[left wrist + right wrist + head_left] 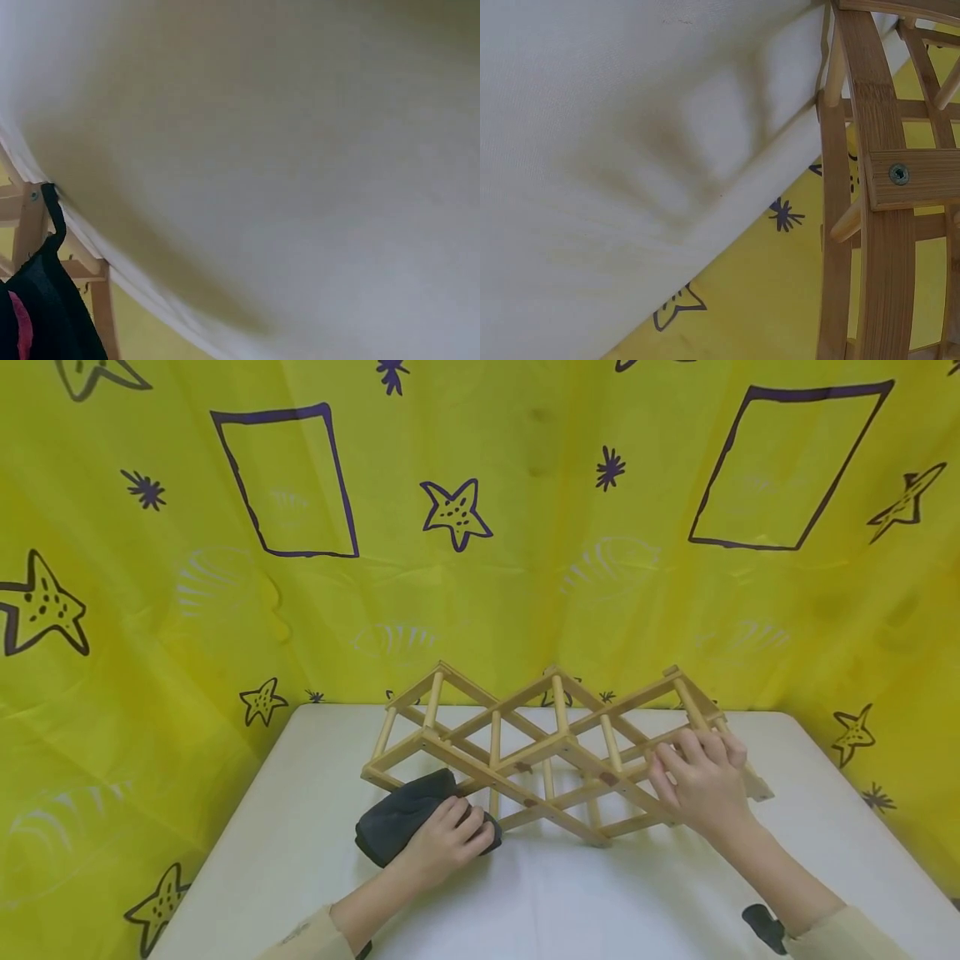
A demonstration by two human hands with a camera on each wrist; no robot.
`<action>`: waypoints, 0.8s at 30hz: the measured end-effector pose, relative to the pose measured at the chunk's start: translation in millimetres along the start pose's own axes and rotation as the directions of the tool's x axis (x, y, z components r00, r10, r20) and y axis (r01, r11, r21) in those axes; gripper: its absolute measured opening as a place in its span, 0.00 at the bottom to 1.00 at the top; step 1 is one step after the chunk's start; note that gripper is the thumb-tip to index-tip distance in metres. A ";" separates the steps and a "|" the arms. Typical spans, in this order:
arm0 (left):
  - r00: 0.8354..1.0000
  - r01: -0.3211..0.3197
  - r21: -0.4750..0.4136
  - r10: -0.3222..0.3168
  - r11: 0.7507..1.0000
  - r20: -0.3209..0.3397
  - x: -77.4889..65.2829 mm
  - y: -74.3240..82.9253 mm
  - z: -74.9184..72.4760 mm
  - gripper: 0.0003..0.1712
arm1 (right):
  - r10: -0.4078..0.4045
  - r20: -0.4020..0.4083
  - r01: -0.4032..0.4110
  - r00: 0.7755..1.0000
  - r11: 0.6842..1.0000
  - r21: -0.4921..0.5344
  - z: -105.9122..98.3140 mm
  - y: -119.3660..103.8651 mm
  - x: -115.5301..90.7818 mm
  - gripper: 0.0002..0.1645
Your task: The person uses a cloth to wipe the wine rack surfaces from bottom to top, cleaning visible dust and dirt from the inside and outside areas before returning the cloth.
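A wooden folding lattice rack (564,745), built of crossed slats and round dowels, stands stretched out on the white table. My right hand (701,777) grips its right end, fingers curled over the slats; in the right wrist view the slats and a screw (898,174) show close up. At the rack's front left, my left hand (447,842) holds a dark folded cloth bundle (405,814) against the lower slats. The left wrist view shows dark fabric (56,300) with a thin loop and a pink patch; the hand itself is outside that view.
The white table (300,877) reaches back to a yellow curtain (517,593) printed with starfish and frames. A small dark object (763,928) is beside the right sleeve, near the front.
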State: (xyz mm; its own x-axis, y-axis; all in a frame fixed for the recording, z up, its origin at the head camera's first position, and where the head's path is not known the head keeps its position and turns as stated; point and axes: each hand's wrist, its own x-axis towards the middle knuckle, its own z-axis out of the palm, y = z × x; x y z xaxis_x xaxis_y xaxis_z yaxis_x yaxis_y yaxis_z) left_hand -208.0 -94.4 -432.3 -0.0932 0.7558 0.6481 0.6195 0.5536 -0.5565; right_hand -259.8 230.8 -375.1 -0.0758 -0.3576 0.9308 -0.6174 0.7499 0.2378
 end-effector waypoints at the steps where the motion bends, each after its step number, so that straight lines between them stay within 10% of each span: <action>1: 1.000 -0.001 -0.001 0.001 1.000 -0.009 1.0 0.9 -1.0 0.20 | -0.001 0.002 0.001 1.000 1.000 -0.001 0.0 0.0 0.0 0.18; 13: 0.952 -0.121 0.066 0.134 0.991 -0.276 41.0 11.7 -28.1 0.16 | -0.004 -0.001 0.004 1.000 1.000 -0.010 -0.2 0.2 1.1 0.18; 24: 0.935 -0.174 0.108 0.199 0.979 -0.294 73.5 6.2 -25.9 0.12 | 0.003 0.011 -0.002 1.000 1.000 -0.014 0.3 -0.1 0.1 0.18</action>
State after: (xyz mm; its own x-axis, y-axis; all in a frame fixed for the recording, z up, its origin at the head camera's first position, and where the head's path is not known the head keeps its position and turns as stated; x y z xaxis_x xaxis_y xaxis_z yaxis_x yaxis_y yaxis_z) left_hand -190.9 -44.5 -374.7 0.2655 0.7135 0.6484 0.5387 0.4480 -0.7135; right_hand -259.9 230.6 -375.0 -0.0861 -0.3618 0.9283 -0.6059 0.7586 0.2394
